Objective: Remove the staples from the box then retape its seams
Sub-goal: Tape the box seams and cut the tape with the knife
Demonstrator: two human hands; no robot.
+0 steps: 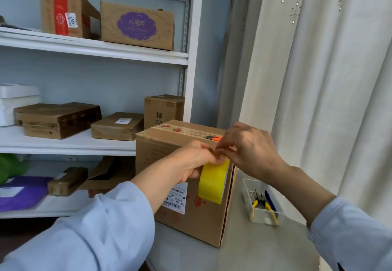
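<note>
L hand (196, 160) comes in from lower left, forearm angled up and to the right, light blue sleeve (89, 228) pushed back from the wrist. Fingers curl round the top of a yellow tape roll (214, 180), thumb pressed on the upper rim, so the grip is closed on the roll. R hand (248, 149) reaches in from lower right, wrist bent, back of hand toward the camera. Its thumb and forefinger meet in a pinch at the roll's top edge, right beside the L thumb (prob. on the tape end, but too small to tell for sure).

Roll is held up in front of the cardboard box (169, 149), near the box's upper front right corner. It's on edge, its yellow outer band facing the camera and a bit left, its core axis running roughly left-right and away from the camera.

Box sits upright on a pale grey counter (239, 247), one vertical corner edge toward the camera, a white shipping label (176, 199) on its front face. Printed tape runs along the top seam. An orange-handled tool (214, 137) lies on the box top, partly hidden behind the R hand.

A clear plastic tray (248, 188) is on the counter right of the box, apart from it, w/ yellow-handled pliers (266, 205) inside. White shelving (95, 52) w/ other cartons stands behind on the left, a curtain (328, 69) on the right.
</note>
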